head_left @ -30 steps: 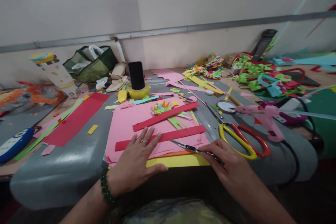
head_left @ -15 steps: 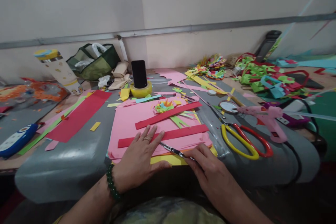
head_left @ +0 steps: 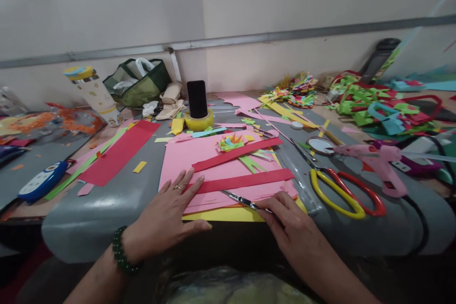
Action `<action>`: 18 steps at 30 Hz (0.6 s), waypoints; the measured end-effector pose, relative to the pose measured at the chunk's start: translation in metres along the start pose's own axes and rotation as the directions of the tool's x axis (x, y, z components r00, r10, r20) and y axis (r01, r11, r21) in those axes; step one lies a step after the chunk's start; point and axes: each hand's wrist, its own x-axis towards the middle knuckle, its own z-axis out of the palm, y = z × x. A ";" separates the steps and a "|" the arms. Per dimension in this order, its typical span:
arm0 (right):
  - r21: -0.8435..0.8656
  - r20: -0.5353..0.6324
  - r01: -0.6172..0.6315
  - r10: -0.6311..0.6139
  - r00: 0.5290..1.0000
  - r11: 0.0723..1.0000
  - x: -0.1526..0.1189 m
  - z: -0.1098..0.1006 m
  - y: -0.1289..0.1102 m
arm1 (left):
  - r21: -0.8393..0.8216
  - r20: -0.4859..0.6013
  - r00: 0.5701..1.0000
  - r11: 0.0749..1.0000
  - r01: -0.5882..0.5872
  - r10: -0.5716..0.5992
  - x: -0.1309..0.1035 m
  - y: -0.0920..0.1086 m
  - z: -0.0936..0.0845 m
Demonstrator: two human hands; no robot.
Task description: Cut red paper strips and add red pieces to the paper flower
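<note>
My left hand (head_left: pixel 167 213) lies flat with fingers spread on the left part of a red paper strip (head_left: pixel 245 181), pressing it against a stack of pink paper (head_left: pixel 178 152). The strip's left end is hidden under it. My right hand (head_left: pixel 285 216) is closed round a slim craft knife (head_left: pixel 245 202), its blade pointing left just below the strip's lower edge. Farther up the stack lies a second red strip (head_left: pixel 237 154), slanting upward to the right, beside a multicoloured paper flower (head_left: pixel 231 143). Yellow paper (head_left: pixel 228 213) shows beneath the stack's near edge.
To the right lie large scissors (head_left: pixel 337 194) with yellow and red handles and a pink glue gun (head_left: pixel 381 164). A phone (head_left: pixel 197 99) stands in a yellow tape roll (head_left: pixel 199 121) behind the stack. A red sheet (head_left: pixel 117 154) and a blue box cutter (head_left: pixel 42 183) lie left.
My left hand has slid left along the lower red strip, now covering its left end. The knife stays close to the strip's lower edge. The view has turned slightly left.
</note>
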 end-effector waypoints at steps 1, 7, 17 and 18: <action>-0.003 0.000 0.001 -0.001 1.000 1.000 0.000 0.000 0.001 | 0.000 0.002 1.000 1.000 0.011 -0.011 -0.003 -0.003 0.002; 0.000 0.031 0.028 -0.028 0.999 1.000 0.005 0.007 -0.004 | 0.035 -0.040 0.998 0.998 0.047 -0.046 -0.004 -0.004 0.017; -0.011 0.108 0.085 -0.083 0.991 0.996 0.019 0.019 -0.028 | 0.067 -0.127 0.992 0.998 0.021 -0.012 -0.004 -0.004 0.019; -0.012 0.121 0.090 -0.088 0.989 0.996 0.021 0.021 -0.031 | 0.070 -0.127 0.992 0.997 0.026 -0.017 -0.004 -0.003 0.018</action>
